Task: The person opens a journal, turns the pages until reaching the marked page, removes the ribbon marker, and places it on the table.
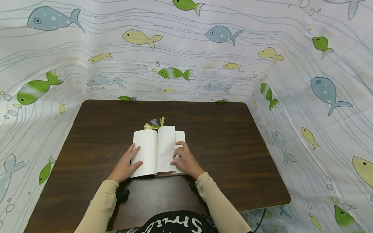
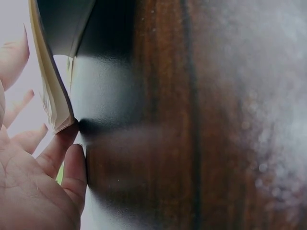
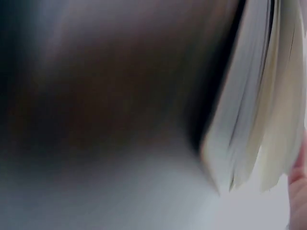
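A notebook (image 1: 144, 152) lies open near the middle of the brown table, its visible pages pale. Yellow, green and purple tassels (image 1: 154, 123) stick out past its top edge. My left hand (image 1: 125, 163) rests at the left edge, thumb and a finger spread over the left page. In the left wrist view, the fingers of that hand (image 2: 38, 167) lie by the corner of the page block (image 2: 55, 100). On the right side, my right hand (image 1: 186, 158) has curled fingers at the edge of a raised page (image 1: 166, 149). Page edges (image 3: 249, 96) look fanned in the right wrist view.
The dark brown table (image 1: 227, 145) has rounded corners. White cloth (image 1: 186, 87) printed with fish surrounds it at the back and sides. A black item with white lettering (image 1: 177, 221) is at the near edge, and a dark cable (image 1: 260, 220) hangs at the right.
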`<act>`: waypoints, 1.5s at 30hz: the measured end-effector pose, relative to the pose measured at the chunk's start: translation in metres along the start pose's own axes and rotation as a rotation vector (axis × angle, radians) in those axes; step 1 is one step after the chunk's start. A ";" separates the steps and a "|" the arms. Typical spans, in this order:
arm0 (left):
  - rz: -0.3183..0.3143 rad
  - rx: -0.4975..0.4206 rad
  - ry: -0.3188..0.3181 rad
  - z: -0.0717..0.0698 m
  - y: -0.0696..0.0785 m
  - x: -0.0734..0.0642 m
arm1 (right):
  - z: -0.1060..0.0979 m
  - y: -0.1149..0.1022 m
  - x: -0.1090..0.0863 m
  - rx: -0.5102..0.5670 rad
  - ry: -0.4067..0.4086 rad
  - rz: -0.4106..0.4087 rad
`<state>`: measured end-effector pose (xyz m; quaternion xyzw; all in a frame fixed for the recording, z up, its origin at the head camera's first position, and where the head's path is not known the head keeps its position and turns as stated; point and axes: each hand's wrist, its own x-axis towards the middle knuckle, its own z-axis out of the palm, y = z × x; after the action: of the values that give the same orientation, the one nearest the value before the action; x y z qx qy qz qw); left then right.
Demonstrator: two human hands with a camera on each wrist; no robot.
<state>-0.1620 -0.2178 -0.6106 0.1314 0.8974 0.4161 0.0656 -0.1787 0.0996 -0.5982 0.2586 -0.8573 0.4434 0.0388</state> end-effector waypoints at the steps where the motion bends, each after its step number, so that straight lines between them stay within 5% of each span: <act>1: 0.001 0.001 -0.001 0.000 0.000 0.000 | 0.002 -0.003 0.001 0.111 0.029 0.024; 6: 0.001 -0.001 -0.002 0.001 -0.001 0.001 | 0.013 -0.018 0.005 0.659 0.170 0.156; 10: -0.003 -0.004 -0.005 0.001 -0.001 0.001 | 0.019 -0.026 0.007 0.781 0.104 0.192; 13: -0.006 -0.031 -0.003 -0.001 0.001 0.001 | 0.023 -0.031 0.009 0.593 -0.068 0.159; 18: 0.035 -0.142 0.022 -0.002 0.000 0.003 | 0.031 -0.036 0.009 -0.078 -0.349 -0.053; 21: 0.013 -0.234 0.036 -0.002 -0.001 0.002 | 0.034 -0.037 0.007 -0.326 -0.428 -0.139; 26: -0.107 -0.416 0.065 -0.006 0.000 -0.004 | 0.036 -0.037 0.008 -0.422 -0.467 -0.157; 29: -0.122 -0.462 0.059 -0.008 0.000 -0.005 | 0.036 -0.036 0.008 -0.437 -0.482 -0.157; 38: -0.170 -0.291 0.021 -0.009 -0.002 -0.003 | 0.038 -0.035 0.011 -0.429 -0.477 -0.116; 45: -0.079 -0.183 0.027 -0.008 -0.006 -0.004 | 0.039 -0.033 0.012 -0.558 -0.367 -0.011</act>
<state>-0.1608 -0.2287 -0.6096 0.0836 0.8610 0.4949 0.0819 -0.1675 0.0489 -0.5935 0.3181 -0.9370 0.1375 -0.0444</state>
